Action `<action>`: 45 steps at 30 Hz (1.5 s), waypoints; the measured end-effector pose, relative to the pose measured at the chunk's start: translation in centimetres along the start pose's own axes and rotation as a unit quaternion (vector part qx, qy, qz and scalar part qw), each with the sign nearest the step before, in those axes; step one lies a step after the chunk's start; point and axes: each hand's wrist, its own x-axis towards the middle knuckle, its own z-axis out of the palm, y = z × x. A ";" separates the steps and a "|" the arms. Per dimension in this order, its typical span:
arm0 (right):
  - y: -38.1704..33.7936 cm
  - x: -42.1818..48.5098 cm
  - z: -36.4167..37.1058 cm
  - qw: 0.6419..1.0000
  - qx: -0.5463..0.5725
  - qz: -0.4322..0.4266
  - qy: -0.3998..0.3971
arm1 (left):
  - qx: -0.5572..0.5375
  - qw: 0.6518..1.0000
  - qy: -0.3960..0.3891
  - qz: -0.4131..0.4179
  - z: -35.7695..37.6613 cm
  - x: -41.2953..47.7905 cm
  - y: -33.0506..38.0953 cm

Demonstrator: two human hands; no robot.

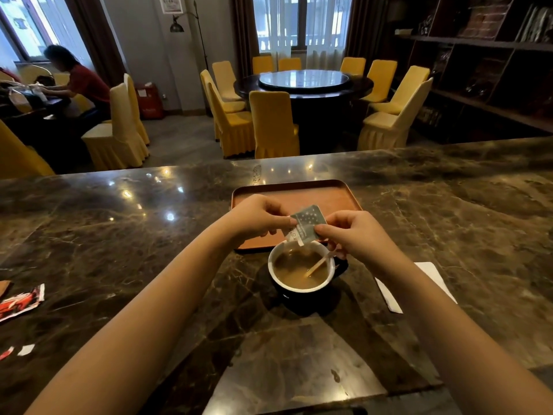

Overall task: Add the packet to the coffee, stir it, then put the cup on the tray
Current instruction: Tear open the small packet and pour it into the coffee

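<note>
Head view shows the left hand (257, 215) and right hand (356, 235) both pinching the packet (305, 224) above the cup (300, 269), its long axis tilted, lower end toward the coffee. Cup stands on the dark marble counter (119, 235), just before the tray (335, 196); yellow chairs (273, 124) fill the room behind.

Your left hand (257, 215) and right hand (356, 235) meet ahead, fingertips pinched. Both forearms are bare, stretched forward and converging.

The dark marble counter (149, 235) carries the cup (302, 269), with the tray (344, 194) behind it, a napkin (431, 277) right, torn wrappers (21, 301) far left.
</note>
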 end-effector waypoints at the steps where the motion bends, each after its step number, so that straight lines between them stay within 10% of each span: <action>1: 0.1 0.1 0.2 1.000 0.000 -0.001 0.003 | 0.002 1.000 -0.003 -0.001 0.1 0.0 -0.1; 45: 1.7 0.2 1.3 0.995 -0.052 -0.073 0.044 | 0.062 0.994 0.070 0.061 2.4 -0.1 -2.8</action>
